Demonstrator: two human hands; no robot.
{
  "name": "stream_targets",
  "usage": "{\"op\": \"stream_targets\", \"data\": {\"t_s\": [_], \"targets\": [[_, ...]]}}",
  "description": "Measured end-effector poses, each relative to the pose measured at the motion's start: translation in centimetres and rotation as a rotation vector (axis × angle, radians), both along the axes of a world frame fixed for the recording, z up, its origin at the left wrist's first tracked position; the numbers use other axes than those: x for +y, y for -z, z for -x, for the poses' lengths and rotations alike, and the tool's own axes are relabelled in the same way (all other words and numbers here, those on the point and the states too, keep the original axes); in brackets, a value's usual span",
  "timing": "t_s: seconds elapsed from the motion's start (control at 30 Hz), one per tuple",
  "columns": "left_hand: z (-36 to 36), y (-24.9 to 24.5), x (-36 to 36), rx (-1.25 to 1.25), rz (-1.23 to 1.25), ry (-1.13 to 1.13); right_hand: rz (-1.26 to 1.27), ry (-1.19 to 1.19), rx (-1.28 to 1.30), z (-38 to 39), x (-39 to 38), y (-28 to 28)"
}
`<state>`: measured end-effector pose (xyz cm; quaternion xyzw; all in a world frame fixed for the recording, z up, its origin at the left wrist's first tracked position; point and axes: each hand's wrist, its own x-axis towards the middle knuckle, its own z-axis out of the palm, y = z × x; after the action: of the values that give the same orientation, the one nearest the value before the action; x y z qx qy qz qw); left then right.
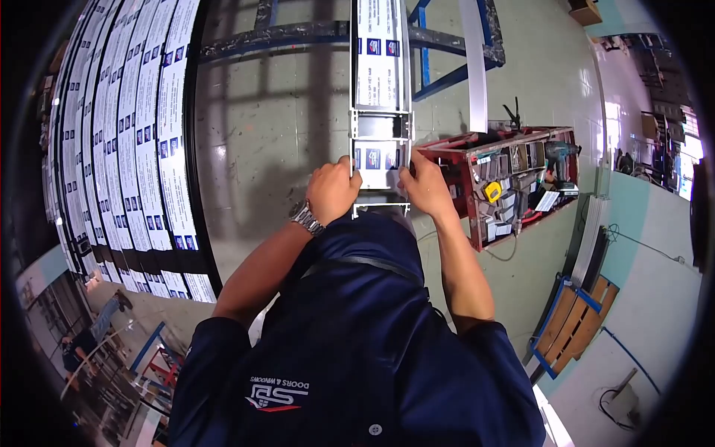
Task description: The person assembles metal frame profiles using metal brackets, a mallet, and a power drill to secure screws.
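A long profile covered in white printed film (378, 82) runs from the top of the view toward my body. Its near end shows metal edges and a short filmed section (378, 158) between cross gaps. My left hand (333, 189), with a metal watch on the wrist, has its fingers closed on the left edge of this section. On the opposite edge, my right hand (427, 185) grips with thumb and curled fingers. Both hands are at about the same height, close in front of my dark blue shirt.
Several film-covered profiles (141, 141) lie side by side at the left. A dark metal stand (298, 39) crosses behind the profile. At the right are a red tool box (477, 201) with a yellow tape measure (492, 191) and a wooden-slatted stand (573, 324). Another person (74, 352) is at lower left.
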<state>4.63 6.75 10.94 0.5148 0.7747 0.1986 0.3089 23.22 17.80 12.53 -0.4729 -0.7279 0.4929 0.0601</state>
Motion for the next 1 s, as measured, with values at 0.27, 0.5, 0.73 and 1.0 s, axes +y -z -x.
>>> {"op": "stream_targets", "data": {"t_s": [0.27, 0.5, 0.73, 1.0], "targets": [[-0.1, -0.2, 1.2, 0.133, 0.0, 0.019, -0.179, -0.022, -0.002, 0.0, 0.8, 0.6], [-0.2, 0.4, 0.9, 0.221, -0.054, 0.031, -0.283, -0.045, 0.056, 0.0, 0.7, 1.4], [-0.3, 0.5, 1.0, 0.214, -0.03, 0.037, -0.196, -0.013, 0.07, 0.2, 0.6, 1.1], [-0.6, 0.0, 1.4, 0.184, 0.017, 0.026, -0.158, 0.011, 0.044, 0.6, 0.5, 1.1]]}}
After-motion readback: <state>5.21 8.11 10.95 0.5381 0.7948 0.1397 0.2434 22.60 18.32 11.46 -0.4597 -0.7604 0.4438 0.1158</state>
